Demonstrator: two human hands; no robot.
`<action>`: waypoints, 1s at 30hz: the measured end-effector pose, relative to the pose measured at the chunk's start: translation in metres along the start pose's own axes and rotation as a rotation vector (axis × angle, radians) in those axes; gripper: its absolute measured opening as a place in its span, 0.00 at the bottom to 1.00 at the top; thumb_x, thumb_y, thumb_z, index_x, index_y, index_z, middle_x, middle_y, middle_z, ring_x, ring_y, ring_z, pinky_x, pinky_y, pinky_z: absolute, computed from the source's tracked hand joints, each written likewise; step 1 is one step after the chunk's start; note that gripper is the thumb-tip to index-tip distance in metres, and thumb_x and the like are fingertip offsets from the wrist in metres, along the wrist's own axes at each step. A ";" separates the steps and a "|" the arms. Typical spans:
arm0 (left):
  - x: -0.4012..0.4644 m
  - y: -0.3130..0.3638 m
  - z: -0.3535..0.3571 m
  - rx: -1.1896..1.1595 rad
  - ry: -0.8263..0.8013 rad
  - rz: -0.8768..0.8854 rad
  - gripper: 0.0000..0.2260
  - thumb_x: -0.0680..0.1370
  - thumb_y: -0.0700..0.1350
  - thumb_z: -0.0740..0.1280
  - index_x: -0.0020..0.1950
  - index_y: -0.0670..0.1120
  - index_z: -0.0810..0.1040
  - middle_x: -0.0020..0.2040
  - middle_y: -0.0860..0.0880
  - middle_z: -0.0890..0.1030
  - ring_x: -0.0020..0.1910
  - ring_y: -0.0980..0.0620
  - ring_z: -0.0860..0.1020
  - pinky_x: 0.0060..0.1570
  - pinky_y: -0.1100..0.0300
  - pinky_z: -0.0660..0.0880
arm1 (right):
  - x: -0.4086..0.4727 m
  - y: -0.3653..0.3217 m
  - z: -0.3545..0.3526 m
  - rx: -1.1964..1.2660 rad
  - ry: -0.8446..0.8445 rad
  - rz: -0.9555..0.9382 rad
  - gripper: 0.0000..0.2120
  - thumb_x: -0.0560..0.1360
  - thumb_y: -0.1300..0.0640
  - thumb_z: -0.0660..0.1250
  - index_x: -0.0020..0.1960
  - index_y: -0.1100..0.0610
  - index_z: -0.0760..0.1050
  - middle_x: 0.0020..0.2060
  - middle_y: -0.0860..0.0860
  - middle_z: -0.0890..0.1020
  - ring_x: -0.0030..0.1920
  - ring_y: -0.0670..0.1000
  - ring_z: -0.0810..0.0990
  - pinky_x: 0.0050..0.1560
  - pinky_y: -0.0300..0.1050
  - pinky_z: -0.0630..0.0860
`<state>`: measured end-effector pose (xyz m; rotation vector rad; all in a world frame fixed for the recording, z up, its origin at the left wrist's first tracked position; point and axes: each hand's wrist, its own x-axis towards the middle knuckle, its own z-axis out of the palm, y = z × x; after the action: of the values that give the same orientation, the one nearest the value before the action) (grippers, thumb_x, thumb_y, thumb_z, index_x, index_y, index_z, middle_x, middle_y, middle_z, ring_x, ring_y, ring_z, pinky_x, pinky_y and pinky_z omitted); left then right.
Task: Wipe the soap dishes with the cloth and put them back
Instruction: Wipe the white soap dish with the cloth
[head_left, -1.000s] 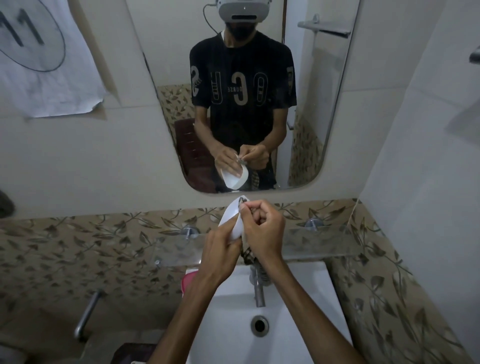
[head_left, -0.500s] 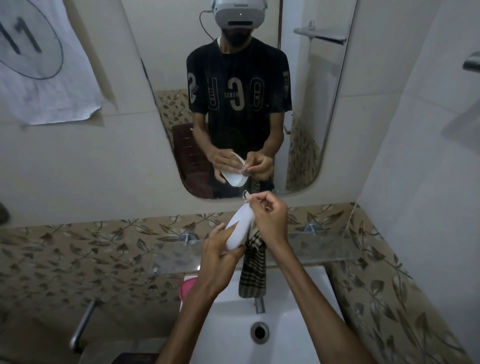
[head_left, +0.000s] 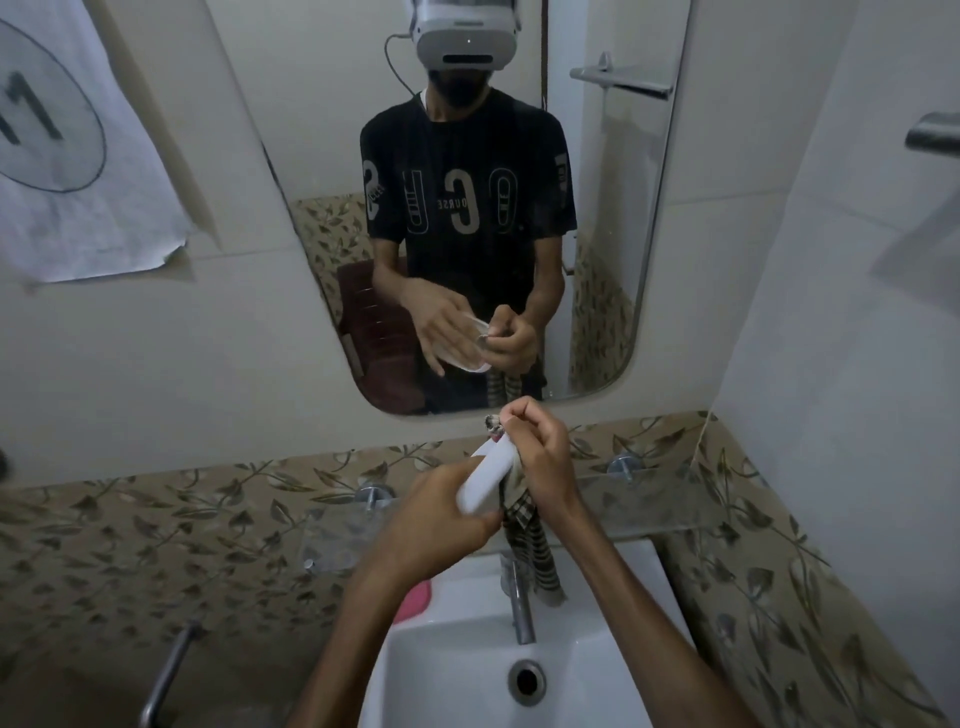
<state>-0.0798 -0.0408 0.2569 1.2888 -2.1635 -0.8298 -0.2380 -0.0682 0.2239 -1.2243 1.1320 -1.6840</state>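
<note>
My left hand (head_left: 436, 519) holds a white oval soap dish (head_left: 485, 478) on edge above the basin, thumb on its lower rim. My right hand (head_left: 540, 457) grips a checked brown cloth (head_left: 530, 545), its fingers curled round the bunched top end right next to the dish's upper rim. The cloth's tail hangs down in front of the tap. A pink soap dish (head_left: 415, 597) shows partly at the basin's back left corner, mostly hidden behind my left forearm. The mirror shows the dish's hollow side facing away from me.
A white basin (head_left: 467, 675) with a drain and a chrome tap (head_left: 519, 603) lies below my hands. A glass shelf (head_left: 649, 499) on chrome pegs runs along the leaf-patterned tiles. A mirror (head_left: 597, 260) hangs above. A chrome handle (head_left: 166, 670) sticks out at the lower left.
My hands moved apart a little and the cloth came out of the dish; its tail now hangs down over the tap. The view has tilted down slightly.
</note>
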 end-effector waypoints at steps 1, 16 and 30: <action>0.001 0.001 -0.003 0.034 -0.021 -0.026 0.15 0.67 0.56 0.69 0.53 0.68 0.79 0.41 0.55 0.82 0.39 0.61 0.82 0.29 0.67 0.73 | -0.002 -0.001 0.000 -0.035 -0.007 -0.041 0.07 0.78 0.60 0.65 0.41 0.56 0.75 0.33 0.43 0.78 0.35 0.42 0.78 0.38 0.36 0.75; 0.004 0.022 0.033 -0.258 0.433 0.125 0.22 0.73 0.29 0.68 0.63 0.47 0.86 0.52 0.56 0.87 0.51 0.58 0.85 0.48 0.57 0.83 | 0.005 -0.012 0.005 -0.080 0.288 -0.043 0.05 0.77 0.61 0.76 0.43 0.55 0.86 0.39 0.51 0.88 0.40 0.50 0.87 0.40 0.44 0.82; 0.005 0.021 0.022 -0.452 0.426 0.097 0.26 0.72 0.31 0.70 0.58 0.61 0.87 0.53 0.51 0.88 0.55 0.47 0.85 0.54 0.41 0.83 | -0.002 -0.027 0.008 -0.266 0.156 -0.201 0.05 0.76 0.54 0.73 0.40 0.51 0.83 0.29 0.45 0.76 0.30 0.43 0.73 0.33 0.33 0.71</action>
<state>-0.1092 -0.0324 0.2569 1.0093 -1.5779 -0.8506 -0.2315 -0.0595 0.2502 -1.4297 1.4024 -1.8483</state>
